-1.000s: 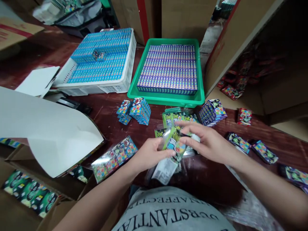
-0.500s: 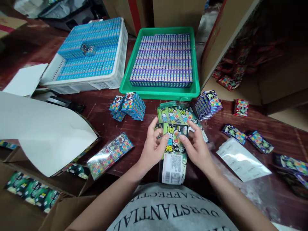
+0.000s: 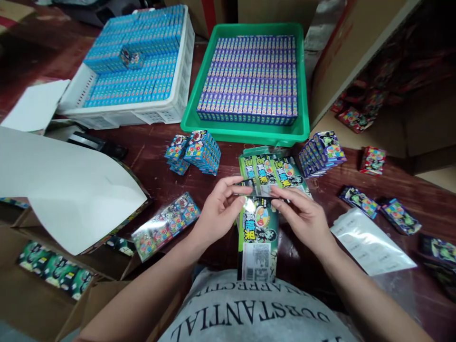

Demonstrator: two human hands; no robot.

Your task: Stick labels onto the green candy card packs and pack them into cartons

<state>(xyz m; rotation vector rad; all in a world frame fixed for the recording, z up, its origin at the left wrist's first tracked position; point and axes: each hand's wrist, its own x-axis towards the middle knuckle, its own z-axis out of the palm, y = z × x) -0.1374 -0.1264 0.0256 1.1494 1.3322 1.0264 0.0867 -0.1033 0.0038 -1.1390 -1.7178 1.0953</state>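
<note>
A green and black candy packet [image 3: 258,232] with a barcode label hangs upright in front of my shirt. At its upper edge, my left hand [image 3: 223,209] pinches the left corner between thumb and fingers. The thumb and fingers of my right hand [image 3: 306,213] close on the right corner. A dark strip shows between the fingertips; whether it is a flap of this packet I cannot tell. Just behind my hands lie several matching green packets [image 3: 276,168], overlapping on the table.
Blue boxes [image 3: 203,152] and purple boxes [image 3: 320,152] stand in small stacks. Behind are a white crate [image 3: 121,118] and a green tray [image 3: 245,136], both full of boxes. A wrapped strip of boxes [image 3: 167,225], a label sheet [image 3: 370,242] and open cartons [image 3: 39,313] lie around.
My hands have moved up to the packet's top edge, with the thumbs off its front face. The packet's front is now more exposed. My view has shifted slightly.
</note>
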